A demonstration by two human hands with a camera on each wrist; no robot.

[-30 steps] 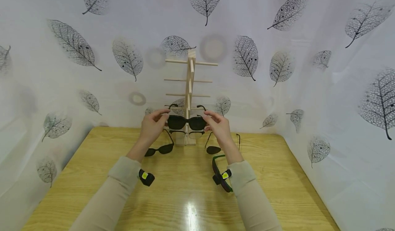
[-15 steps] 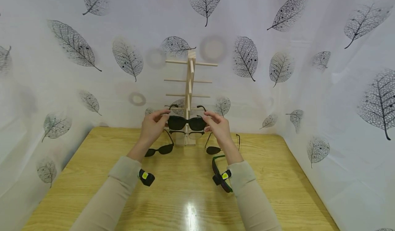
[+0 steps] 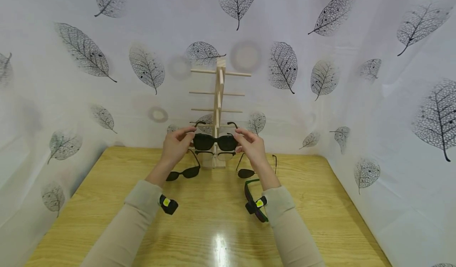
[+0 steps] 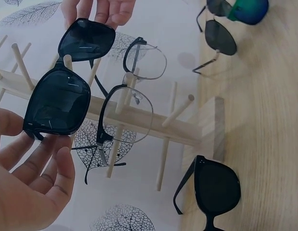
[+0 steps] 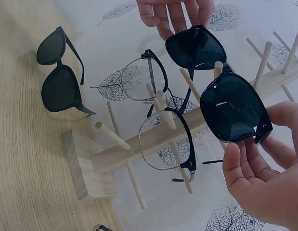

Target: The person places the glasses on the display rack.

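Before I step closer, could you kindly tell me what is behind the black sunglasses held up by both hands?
Behind the black sunglasses are the wooden eyewear rack and, farther back, the leaf-patterned curtain. The dark lenses hide whatever lies directly behind them.

Glossy Plastic, Matt Timber

The held sunglasses [image 3: 210, 141] look smooth, glossy and plastic. The rack [image 3: 219, 90] is bare, matt wood; the worktop [image 3: 213, 203], grained wood with a polished sheen. The clear glasses [image 5: 158, 149] look part plastic, part thin metal.
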